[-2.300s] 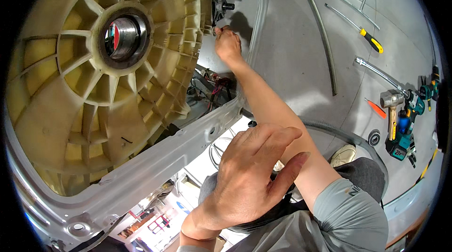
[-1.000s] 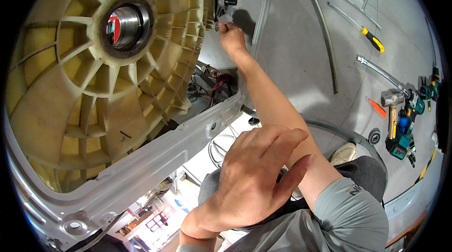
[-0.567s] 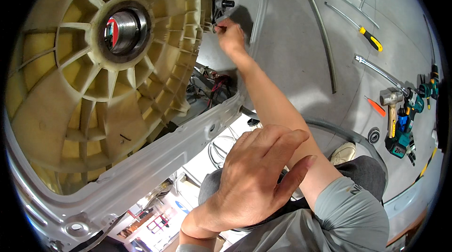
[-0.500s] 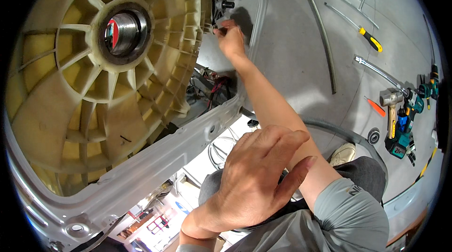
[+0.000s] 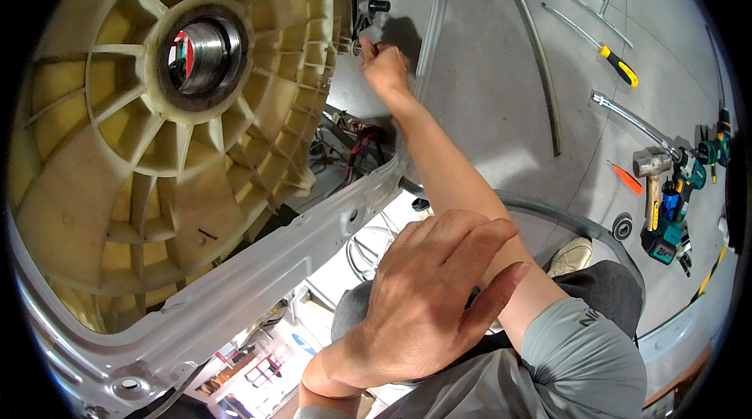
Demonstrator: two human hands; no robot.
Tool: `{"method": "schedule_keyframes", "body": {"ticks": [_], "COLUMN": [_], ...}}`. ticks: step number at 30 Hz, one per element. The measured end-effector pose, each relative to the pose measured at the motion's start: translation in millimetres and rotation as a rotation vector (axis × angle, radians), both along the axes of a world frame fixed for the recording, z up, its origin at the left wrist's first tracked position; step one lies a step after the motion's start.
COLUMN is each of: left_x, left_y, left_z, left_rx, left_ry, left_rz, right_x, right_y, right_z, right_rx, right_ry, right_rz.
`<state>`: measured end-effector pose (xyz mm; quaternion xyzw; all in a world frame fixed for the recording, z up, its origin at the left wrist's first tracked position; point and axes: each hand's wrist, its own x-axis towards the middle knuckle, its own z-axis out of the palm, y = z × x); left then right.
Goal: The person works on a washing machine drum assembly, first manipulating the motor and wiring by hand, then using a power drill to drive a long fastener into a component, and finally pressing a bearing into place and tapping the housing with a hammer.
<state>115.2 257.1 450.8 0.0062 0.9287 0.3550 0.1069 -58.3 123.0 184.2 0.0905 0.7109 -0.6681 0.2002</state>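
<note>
My right hand (image 5: 384,66) reaches past the large ribbed yellowish plastic tub (image 5: 125,200), its fingers closed at a small part at the tub's right edge; what they grip is hidden. A dark bracket with a cylindrical stud (image 5: 374,5) sits just above it. My left hand (image 5: 427,301), back upward, hovers over or rests against my right forearm, with curved fingers and thumb apart, holding nothing visible. The tub has a metal hub (image 5: 204,59) at its centre and is framed by a pale metal cabinet edge (image 5: 227,278). Bundled wires (image 5: 360,145) show below my right hand.
On the grey floor at right lie a long tube (image 5: 539,66), metal rods (image 5: 595,16), a yellow-handled screwdriver (image 5: 619,66), a socket wrench (image 5: 634,121), an orange tool (image 5: 627,180), a hammer (image 5: 652,200), power drills (image 5: 660,243) and a bearing (image 5: 623,227). A hose (image 5: 548,211) curves near my shoe (image 5: 572,258).
My right hand's fingers have shifted slightly at the tub's edge, and the hand sits a little right of where it was. My left hand has moved slightly right, still with fingers apart.
</note>
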Motion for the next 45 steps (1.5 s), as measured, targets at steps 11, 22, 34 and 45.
{"method": "schedule_keyframes", "body": {"ticks": [11,22,34,45], "left_x": [-0.6,-1.1,-1.9,-2.8], "left_y": [2.6,0.7,-0.7,-3.4], "left_z": [0.1,-1.3,-2.5,-2.8], "left_rx": [-0.003,-0.002,0.016,0.016], "left_ry": [-0.001,0.019,0.010,0.006], "left_rz": [-0.003,-0.011,-0.019,-0.020], "right_x": [-0.4,3.7,8.8,12.3], "right_y": [-3.5,4.8,2.9,-4.1], "right_z": [-13.3,0.9,-3.0,-2.1], "right_rx": [-0.038,-0.007,-0.104,0.005], "right_ry": [0.040,0.133,0.174,0.174], "right_rz": [0.010,-0.119,-0.177,-0.113]}}
